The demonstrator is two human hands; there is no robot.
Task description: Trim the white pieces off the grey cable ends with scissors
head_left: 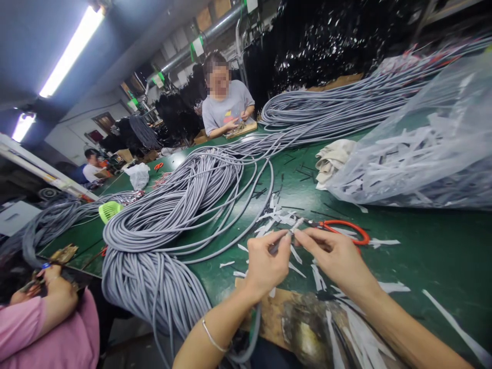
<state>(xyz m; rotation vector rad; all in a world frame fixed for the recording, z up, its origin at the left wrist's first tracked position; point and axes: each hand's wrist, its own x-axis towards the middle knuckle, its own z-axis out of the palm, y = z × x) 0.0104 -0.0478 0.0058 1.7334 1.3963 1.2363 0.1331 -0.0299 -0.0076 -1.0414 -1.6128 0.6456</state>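
My left hand is closed in a pinch on a grey cable near its end. Fingertips of my right hand press together at the same cable end, where a short whitish piece sticks up. What exactly the right fingers grip there is partly hidden. Just beyond them lie scissors with orange-red handles. White strips are scattered around both hands. Beneath my wrists is a brown board with a stained, shiny lump on it.
Large coils of grey cable cover the green table to my left. A clear bag of white strips stands right, beside a beige cloth. A person in grey works opposite; another in pink sits at left.
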